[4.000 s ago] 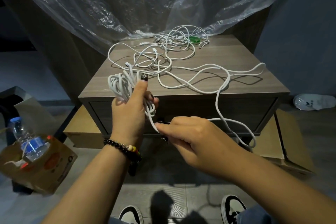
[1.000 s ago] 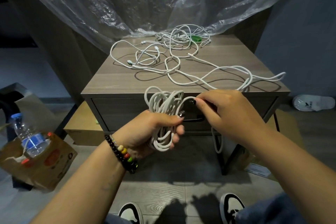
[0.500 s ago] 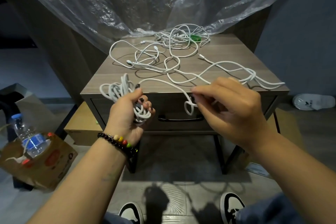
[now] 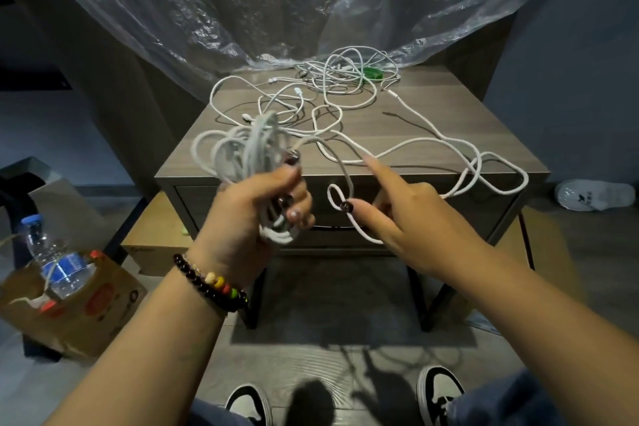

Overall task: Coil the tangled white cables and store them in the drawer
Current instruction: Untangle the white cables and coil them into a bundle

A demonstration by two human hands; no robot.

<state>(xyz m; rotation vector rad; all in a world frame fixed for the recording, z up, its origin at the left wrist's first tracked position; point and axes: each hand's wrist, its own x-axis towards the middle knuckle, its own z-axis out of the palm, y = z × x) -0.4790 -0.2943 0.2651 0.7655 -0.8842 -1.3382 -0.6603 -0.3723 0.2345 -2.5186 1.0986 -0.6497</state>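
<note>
Head view: left hand point(image 4: 256, 215) grips coil point(image 4: 242, 152).

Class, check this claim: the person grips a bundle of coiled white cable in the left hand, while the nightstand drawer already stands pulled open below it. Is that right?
Not quite. The head view shows the left hand gripping the coiled white cable, but the drawer of the nightstand is closed, its front flush.

Coiled white cable bundle point(image 4: 249, 163): looped, gripped above drawer front.
Tangled white cables point(image 4: 345, 87): sprawled across worktop.
Grey wooden drawer point(image 4: 484, 215): closed.
</note>
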